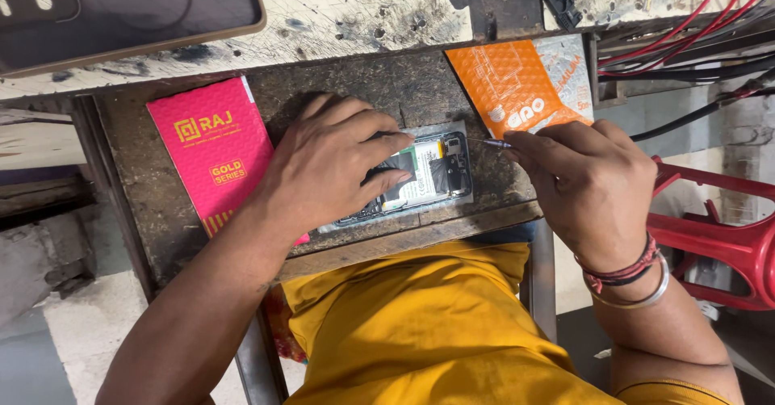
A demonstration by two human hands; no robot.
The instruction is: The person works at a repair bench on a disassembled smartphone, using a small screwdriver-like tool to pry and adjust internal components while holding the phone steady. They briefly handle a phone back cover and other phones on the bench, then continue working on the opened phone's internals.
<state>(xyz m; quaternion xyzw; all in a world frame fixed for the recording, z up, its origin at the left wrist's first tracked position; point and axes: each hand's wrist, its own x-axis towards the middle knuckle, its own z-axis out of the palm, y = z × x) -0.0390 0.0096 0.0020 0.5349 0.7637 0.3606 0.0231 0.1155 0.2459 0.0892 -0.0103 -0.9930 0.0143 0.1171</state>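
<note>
Left hand lies palm-down over the opened phone, fingers spread and pressing its left half flat; nothing is gripped, the hand simply pins it. Right hand is closed in a pinch around a thin screwdriver, whose tip points left and meets the phone's upper right corner, near the camera end. The handle is hidden inside the fingers, so its kind is hard to tell. Bangles and red threads circle the right wrist.

The phone rests back-open on a dark, worn pull-out shelf, near its front edge, with the battery and boards showing between the two hands.

Left of the phone, touching the left forearm's side, lies a pink flat box. An orange packet lies just above the right hand. Beyond, a scratched pale bench top carries a dark phone case. Red and black cables run at upper right; a red plastic stool stands beside the right arm.
</note>
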